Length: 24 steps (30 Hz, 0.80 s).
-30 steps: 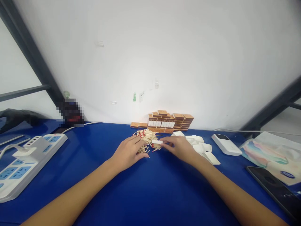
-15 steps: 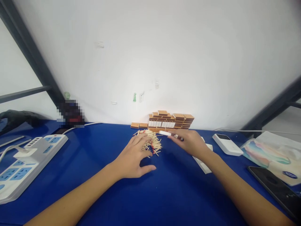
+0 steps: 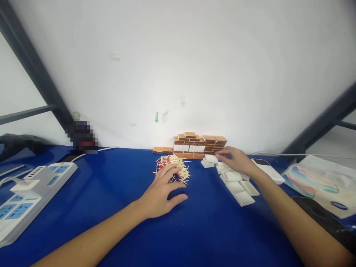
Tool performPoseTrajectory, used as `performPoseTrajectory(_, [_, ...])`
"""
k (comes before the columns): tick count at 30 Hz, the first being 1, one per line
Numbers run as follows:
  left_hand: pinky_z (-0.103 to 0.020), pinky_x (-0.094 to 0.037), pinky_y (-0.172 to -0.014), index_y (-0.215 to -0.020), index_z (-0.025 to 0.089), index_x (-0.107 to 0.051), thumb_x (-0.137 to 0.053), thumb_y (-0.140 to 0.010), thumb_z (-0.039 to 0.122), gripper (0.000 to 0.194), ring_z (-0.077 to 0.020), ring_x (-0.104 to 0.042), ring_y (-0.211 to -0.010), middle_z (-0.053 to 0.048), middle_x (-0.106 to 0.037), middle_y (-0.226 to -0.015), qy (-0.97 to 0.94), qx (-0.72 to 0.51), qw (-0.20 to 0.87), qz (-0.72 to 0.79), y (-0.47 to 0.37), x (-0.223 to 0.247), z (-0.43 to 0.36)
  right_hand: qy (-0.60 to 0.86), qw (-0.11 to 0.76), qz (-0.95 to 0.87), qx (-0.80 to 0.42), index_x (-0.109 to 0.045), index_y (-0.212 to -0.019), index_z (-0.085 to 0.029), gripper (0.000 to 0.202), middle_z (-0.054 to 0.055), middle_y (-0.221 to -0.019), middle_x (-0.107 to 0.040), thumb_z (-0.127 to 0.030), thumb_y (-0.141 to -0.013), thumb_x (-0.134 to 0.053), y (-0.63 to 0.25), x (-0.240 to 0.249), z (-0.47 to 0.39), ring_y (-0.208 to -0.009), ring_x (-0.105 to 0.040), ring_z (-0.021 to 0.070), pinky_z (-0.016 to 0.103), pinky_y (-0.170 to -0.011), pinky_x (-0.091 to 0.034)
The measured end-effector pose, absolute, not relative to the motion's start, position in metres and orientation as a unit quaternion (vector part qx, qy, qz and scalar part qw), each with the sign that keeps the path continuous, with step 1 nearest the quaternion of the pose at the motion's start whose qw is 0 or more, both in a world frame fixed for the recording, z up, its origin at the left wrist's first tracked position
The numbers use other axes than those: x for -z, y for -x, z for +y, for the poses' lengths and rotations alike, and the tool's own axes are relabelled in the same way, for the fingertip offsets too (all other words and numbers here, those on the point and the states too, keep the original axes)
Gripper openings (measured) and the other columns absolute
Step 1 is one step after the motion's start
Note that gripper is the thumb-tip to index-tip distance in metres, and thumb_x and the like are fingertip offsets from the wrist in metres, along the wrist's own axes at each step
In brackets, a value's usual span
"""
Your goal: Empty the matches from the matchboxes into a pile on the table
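Observation:
Over the near side of a heap of loose red-tipped matches lies my left hand, its fingers spread, thumb apart and no match gripped that I can see. Farther right, the thumb and fingertips of my right hand are at the right edge of a white matchbox tray, which rests on another one. More white trays lie in an overlapping group below that hand. Behind the matches stands a stack of brown matchboxes, with a row of white pieces upright in its middle.
Two matchboxes lie left of the stack, against the wall. A white power strip with a plugged-in adapter is at the left. On the right are a white device with a dark screen, a printed packet and a black phone.
My right hand has moved right with the white tray from beside the matches to the other trays, and lowered it there. My left hand stays over the heap, slightly lower in view.

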<state>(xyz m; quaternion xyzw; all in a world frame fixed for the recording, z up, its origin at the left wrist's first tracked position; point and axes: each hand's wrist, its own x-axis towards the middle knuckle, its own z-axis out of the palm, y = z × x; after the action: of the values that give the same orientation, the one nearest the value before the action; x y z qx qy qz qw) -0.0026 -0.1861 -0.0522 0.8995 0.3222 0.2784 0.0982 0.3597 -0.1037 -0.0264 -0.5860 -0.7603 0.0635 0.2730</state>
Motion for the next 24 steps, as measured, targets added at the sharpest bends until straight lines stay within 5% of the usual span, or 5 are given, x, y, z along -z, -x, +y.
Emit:
performPoseTrajectory(3, [-0.053, -0.037, -0.118, -0.116, 0.028, -0.072, -0.065, -0.095, 0.040, 0.026, -0.0291, -0.043, -0.141, -0.006, -0.060, -0.140, -0.868, -0.357, 0.105, 0.328, 0.008, 0.041, -0.168, 0.591, 0.294, -0.751, -0.009, -0.078, -0.097, -0.022, 0.038, 0.009, -0.102, -0.074, -0.050, -0.092, -0.054, -0.352, 0.019, -0.109, -0.084, -0.067, 0.0243, 0.039, -0.080, -0.053])
performPoseTrajectory(8, [-0.041, -0.056, -0.091, -0.109, 0.019, -0.070, -0.057, -0.097, 0.036, 0.024, -0.0230, -0.069, -0.101, -0.009, -0.074, -0.111, -0.756, -0.424, 0.183, 0.463, 0.034, 0.037, -0.100, 0.545, 0.307, -0.776, 0.076, -0.074, -0.093, -0.021, 0.030, 0.009, -0.098, -0.073, -0.039, -0.097, -0.051, -0.337, 0.009, -0.123, -0.088, -0.067, 0.0250, 0.038, -0.080, -0.052])
performPoseTrajectory(14, [-0.043, -0.047, -0.105, -0.118, 0.019, -0.065, -0.067, -0.086, 0.025, 0.033, -0.0253, -0.062, -0.115, -0.008, -0.069, -0.122, -0.807, -0.344, 0.084, 0.472, 0.052, 0.058, -0.035, 0.549, 0.260, -0.787, 0.110, -0.074, -0.092, -0.022, 0.028, 0.008, -0.091, -0.075, -0.033, -0.099, -0.048, -0.315, 0.009, -0.141, -0.075, -0.067, 0.0226, 0.033, -0.066, -0.047])
performPoseTrajectory(24, [-0.042, -0.045, -0.097, -0.099, 0.018, -0.070, -0.078, -0.077, 0.047, 0.037, -0.0278, -0.057, -0.101, -0.009, -0.062, -0.098, -0.811, -0.276, 0.035, 0.515, 0.043, 0.056, -0.021, 0.577, 0.237, -0.773, 0.116, -0.068, -0.079, -0.021, 0.032, 0.005, -0.076, -0.072, -0.032, -0.099, -0.046, -0.301, 0.009, -0.147, -0.064, -0.062, 0.0184, 0.029, -0.056, -0.034])
